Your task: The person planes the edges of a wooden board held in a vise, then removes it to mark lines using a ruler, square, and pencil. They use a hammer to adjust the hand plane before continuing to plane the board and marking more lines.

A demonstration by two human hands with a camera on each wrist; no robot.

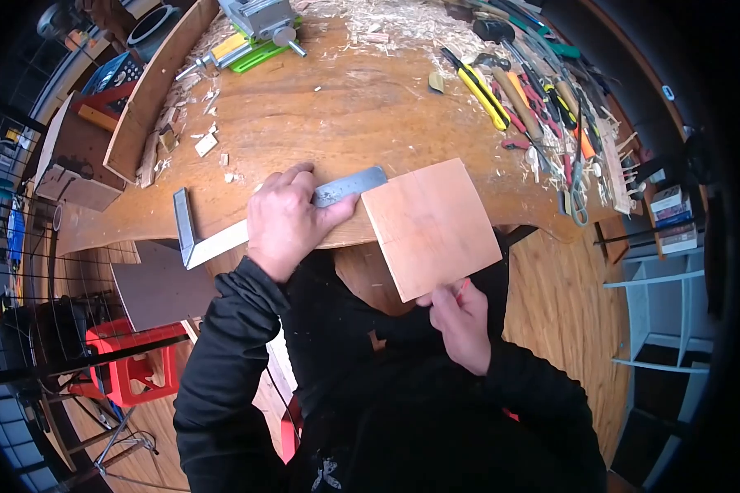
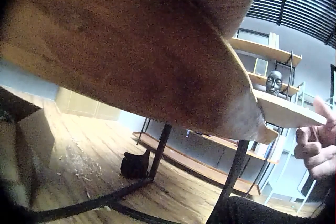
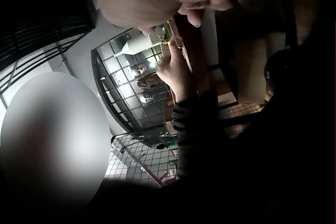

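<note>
In the head view my left hand (image 1: 286, 215) grips a metal try square (image 1: 218, 244) at the bench's front edge. Its pale blade and dark angled arm show left of the hand. A grey metal bar with a rounded end (image 1: 349, 187) sticks out past the thumb. My right hand (image 1: 462, 320) pinches the near edge of a thin square wooden board (image 1: 436, 226), its far corner beside the bar. Something small and red shows between the right fingers. The left wrist view shows the board (image 2: 289, 111) edge-on, with the right fingers (image 2: 315, 150) at it.
Wood shavings litter the wooden bench (image 1: 337, 107). A grey vise (image 1: 259, 20) on a green base stands at the back. Knives, pliers and other tools lie on the right around a yellow cutter (image 1: 481, 94). A red stool (image 1: 136, 361) is at lower left.
</note>
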